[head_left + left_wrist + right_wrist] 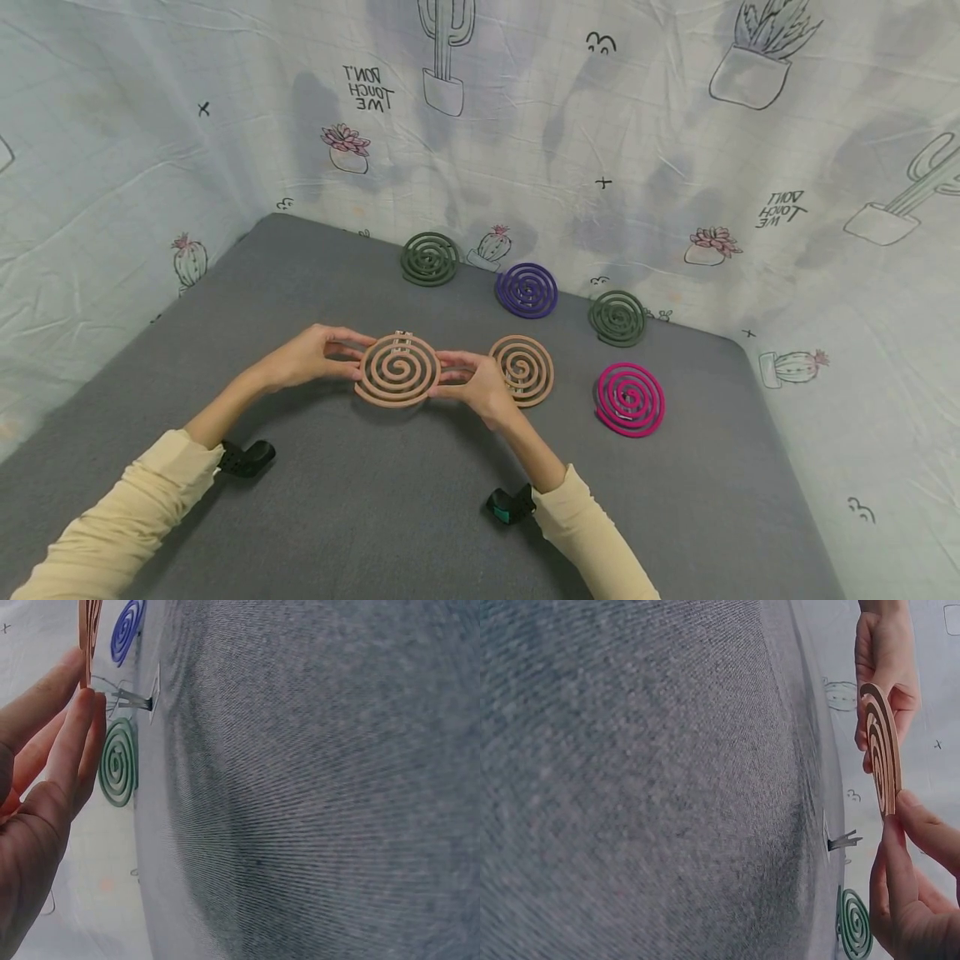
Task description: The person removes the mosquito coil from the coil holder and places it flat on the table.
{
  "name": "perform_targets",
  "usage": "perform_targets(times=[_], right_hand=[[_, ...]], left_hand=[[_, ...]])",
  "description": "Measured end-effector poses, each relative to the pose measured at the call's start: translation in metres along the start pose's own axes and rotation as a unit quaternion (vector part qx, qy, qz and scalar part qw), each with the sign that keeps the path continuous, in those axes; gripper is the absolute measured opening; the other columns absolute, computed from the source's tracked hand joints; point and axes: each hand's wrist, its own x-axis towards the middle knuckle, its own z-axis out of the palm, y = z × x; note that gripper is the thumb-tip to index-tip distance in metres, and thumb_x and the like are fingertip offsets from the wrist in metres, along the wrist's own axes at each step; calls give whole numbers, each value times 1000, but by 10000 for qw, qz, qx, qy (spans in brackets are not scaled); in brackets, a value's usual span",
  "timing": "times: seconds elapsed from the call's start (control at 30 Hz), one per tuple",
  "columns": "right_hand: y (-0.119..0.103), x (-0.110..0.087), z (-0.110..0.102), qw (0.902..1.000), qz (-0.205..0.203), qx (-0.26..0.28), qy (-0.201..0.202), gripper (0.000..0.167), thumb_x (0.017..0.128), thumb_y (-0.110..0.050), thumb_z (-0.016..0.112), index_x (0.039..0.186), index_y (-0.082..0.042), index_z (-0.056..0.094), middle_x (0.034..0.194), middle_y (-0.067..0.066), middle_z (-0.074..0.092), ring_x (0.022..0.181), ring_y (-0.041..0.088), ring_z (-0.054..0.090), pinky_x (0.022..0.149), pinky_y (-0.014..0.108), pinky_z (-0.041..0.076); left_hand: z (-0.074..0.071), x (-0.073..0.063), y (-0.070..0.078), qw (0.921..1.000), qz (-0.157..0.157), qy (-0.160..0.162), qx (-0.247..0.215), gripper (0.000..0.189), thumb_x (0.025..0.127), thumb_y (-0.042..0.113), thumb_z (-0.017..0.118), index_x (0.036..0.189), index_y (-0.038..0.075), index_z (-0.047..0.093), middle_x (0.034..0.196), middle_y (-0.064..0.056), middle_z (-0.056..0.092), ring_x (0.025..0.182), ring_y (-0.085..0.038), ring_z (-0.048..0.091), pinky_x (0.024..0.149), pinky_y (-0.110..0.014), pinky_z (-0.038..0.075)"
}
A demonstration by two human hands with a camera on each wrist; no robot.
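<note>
The left hand and right hand pinch opposite rims of a flat tan spiral, its height hard to judge, near a silvery stand; finely ribbed grey cloth stretches nearer.

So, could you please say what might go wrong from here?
The tan coil is pinched at its edges by the left hand and right hand, so it could slip. The metal stand looks slender; a coil set there might wobble. In the head view, the right hand overlaps the other tan coil and might nudge it.
</note>
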Motion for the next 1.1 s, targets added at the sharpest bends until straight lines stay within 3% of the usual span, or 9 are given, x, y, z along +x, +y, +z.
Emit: perform_targets(times=[0.5,0.87,1.1], right_hand=[[3,-3,7,9999,53,94,-123,56,87,23,78,142,16,63,137,32,67,101,12,76,85,22,66],[4,-5,12,9999,124,50,-70,55,86,24,78,139,18,64,129,33,70,110,35,79,87,29,68],[6,-6,14,9999,120,-78,-73,55,85,23,78,138,19,63,132,36,69,111,38,78,89,30,68]], left_hand=[[4,-8,-8,10000,34,34,26,56,100,1,77,149,-18,55,151,-41,57,133,-52,66,94,-28,65],[5,-12,-8,10000,46,-70,-8,55,100,-1,76,148,-20,54,151,-42,55,132,-52,67,98,-35,66],[10,-11,-13,9999,98,-83,56,57,100,-1,77,147,-21,54,149,-42,57,133,-53,65,102,-37,65]])
